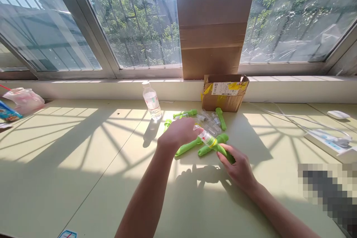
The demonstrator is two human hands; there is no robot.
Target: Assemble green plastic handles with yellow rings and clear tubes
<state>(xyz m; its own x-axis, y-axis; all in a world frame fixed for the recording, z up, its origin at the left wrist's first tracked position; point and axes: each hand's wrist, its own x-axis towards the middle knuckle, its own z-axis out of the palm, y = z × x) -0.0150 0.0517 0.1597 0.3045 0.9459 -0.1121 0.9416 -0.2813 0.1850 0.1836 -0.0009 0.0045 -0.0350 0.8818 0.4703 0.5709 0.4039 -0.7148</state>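
My right hand (239,165) is closed around the green handle of a clear plastic tube (208,138) with ribbed sides, a printed label and a yellow ring. The tube is tilted, its clear end pointing up and left. At that end my left hand (177,132) is closed, thumb against the plastic; its other fingers are mostly hidden. Below and around the hands lie several green handles, among them one at the left (188,148), one in the middle (205,151) and one at the back right (221,119). Clear plastic tubes (213,127) are piled behind.
An open cardboard box (221,100) with yellow tape stands against the window ledge. A water bottle (152,100) is upright left of the pile. At the right lie a power strip (326,143) and cables; a pink bag (23,100) sits far left.
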